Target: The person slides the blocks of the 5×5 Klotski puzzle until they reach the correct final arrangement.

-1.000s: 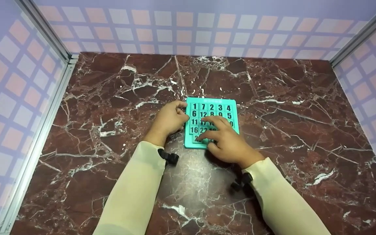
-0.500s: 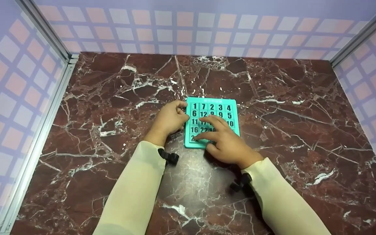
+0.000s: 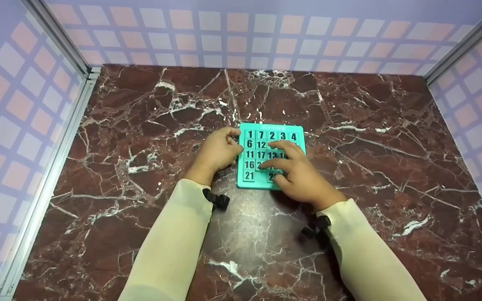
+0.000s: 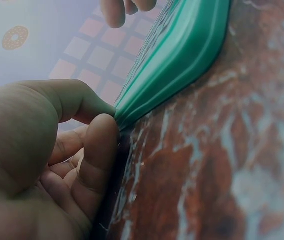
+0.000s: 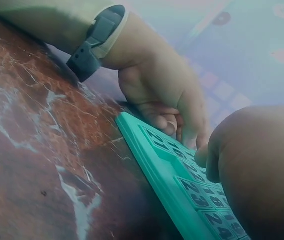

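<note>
A turquoise number slide puzzle [image 3: 252,185] lies flat on the table, with black-numbered tiles in rows. My left hand [image 3: 216,152] grips its left edge between thumb and curled fingers; the left wrist view shows the thumb at the puzzle's rim [image 4: 192,57]. Over the right half of the puzzle, my right hand [image 3: 303,175] reaches in, a fingertip on tile 22 [image 5: 194,172]. Tile 21 [image 3: 249,176] sits in the lower left corner, with a vacant slot to its right, then tile 23 [image 5: 196,193]. The right hand hides several tiles on that side.
The table [image 3: 161,251] is dark red marble with white veins. Purple walls with pink and white squares [image 3: 237,44] stand at the back and both sides, joined by metal rails [image 3: 71,108]. Black straps [image 3: 218,200] sit on both wrists.
Tile 21 has slid left into the corner, leaving a vacant slot beside it. My right hand has shifted right and slightly up, its fingertip passing from tile 21 to tile 22. The left hand stays put.
</note>
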The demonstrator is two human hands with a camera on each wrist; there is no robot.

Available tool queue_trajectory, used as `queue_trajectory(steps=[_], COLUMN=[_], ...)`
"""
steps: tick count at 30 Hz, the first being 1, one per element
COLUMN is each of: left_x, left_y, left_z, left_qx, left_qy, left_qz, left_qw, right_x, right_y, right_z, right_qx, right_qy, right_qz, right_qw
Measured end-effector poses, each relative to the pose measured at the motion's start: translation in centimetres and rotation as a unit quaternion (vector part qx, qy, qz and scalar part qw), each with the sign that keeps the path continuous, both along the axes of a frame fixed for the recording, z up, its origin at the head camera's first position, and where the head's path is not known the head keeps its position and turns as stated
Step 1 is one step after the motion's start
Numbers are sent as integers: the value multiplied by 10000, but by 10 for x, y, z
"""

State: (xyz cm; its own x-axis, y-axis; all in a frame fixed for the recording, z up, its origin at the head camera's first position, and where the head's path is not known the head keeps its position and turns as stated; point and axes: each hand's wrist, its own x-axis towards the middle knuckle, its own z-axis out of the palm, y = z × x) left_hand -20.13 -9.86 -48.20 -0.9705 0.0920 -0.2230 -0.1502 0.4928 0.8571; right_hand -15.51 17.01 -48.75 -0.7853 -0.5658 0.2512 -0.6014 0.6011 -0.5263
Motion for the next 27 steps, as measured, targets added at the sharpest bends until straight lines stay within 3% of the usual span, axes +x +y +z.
queue_trajectory(steps=[12,27], left_x=[-3,-2], left_y=[1,0], left_z=[-1,-3], left_qx=[-32,-21], left_qy=[40,49], left_qz=[-16,6], left_qw=[10000,10000], right_x=[-3,-2], right_y=[4,4], right_z=[1,-4], right_qx=[-27,113], right_qy=[-245,-213], right_qz=[-108,-118], right_qw=[9996,9996])
